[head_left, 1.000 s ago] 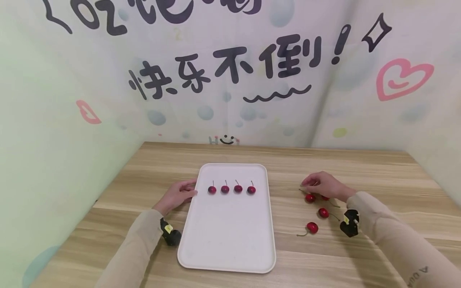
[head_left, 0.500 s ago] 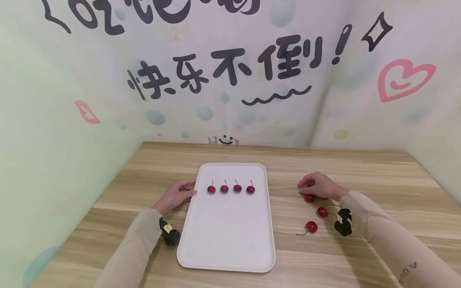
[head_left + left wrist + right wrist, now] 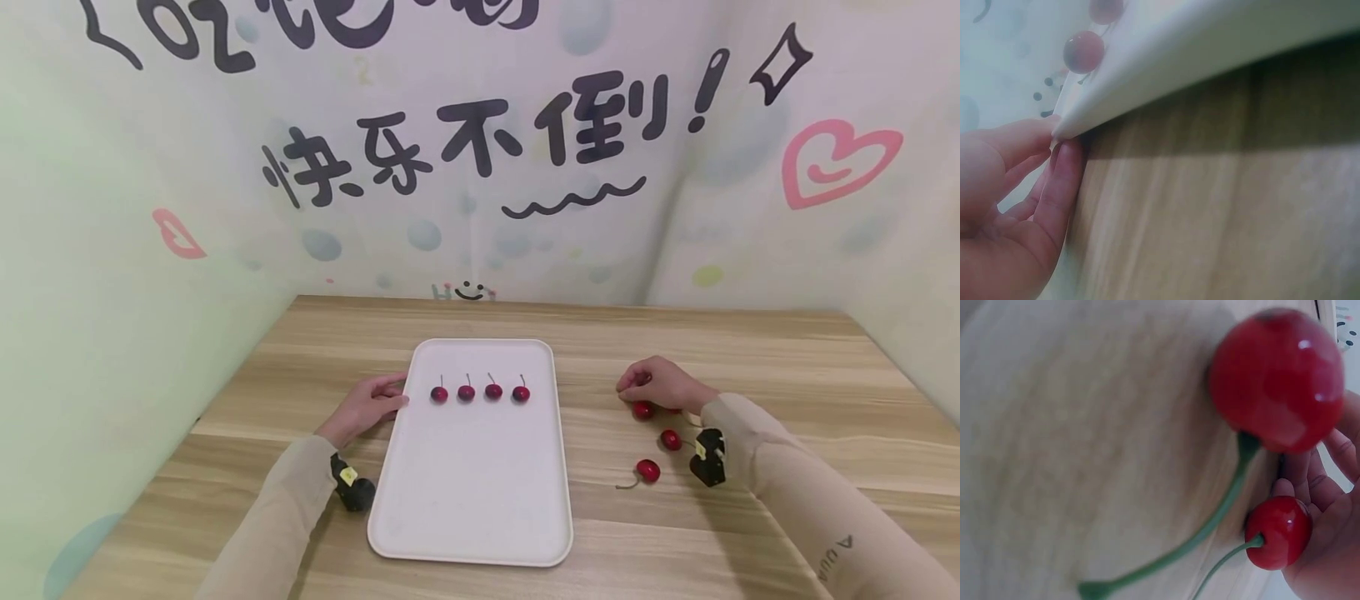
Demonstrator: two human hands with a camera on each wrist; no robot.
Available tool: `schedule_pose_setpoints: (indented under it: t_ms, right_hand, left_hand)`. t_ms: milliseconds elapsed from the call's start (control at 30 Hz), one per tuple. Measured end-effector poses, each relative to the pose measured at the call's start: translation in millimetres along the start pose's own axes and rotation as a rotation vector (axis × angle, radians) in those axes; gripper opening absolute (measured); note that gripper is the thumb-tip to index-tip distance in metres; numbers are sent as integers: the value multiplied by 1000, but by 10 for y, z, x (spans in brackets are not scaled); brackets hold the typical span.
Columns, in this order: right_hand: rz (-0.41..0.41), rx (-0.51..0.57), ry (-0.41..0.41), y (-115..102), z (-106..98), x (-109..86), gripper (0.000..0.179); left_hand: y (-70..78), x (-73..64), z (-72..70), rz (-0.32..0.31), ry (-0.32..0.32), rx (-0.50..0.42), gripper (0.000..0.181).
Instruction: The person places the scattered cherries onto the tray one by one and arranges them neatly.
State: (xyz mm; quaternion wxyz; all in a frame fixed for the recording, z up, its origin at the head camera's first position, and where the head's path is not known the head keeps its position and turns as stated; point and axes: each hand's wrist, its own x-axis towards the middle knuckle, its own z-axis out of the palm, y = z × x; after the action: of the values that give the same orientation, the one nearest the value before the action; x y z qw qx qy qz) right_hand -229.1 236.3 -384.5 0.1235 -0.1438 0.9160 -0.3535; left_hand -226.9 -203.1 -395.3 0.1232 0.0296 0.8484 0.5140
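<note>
On the plain white tray (image 3: 470, 483) we see four dark red cherries (image 3: 467, 392); right of it, brighter red cherries (image 3: 648, 471) with green stems (image 3: 1179, 549). Beneath it we see a tan wood-grained table (image 3: 637, 558); behind it, a whitish wall (image 3: 757, 267) with black lettering (image 3: 482, 154).

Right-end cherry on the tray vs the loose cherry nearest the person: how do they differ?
Place: the tray cherry sits on the white tray; the loose cherry lies on the wooden table.
Stem: the tray cherry's points away from the person; the loose cherry's bends off to the left.
Color: the tray cherry looks darker, the loose cherry brighter red.
Shared: both are red, roundish and have a stem.
</note>
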Motion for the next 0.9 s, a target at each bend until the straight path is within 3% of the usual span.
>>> schedule_pose_setpoints:
  t_ms: [400,900]
  right_hand:
    - [59,11,-2,-19,10,7,9]
    - [-31,-69,39,-4,25,8,9]
  left_hand:
    - [10,-5,-4,-3,4,6,45]
    - [9,-24,-4,17,-9,-19,45]
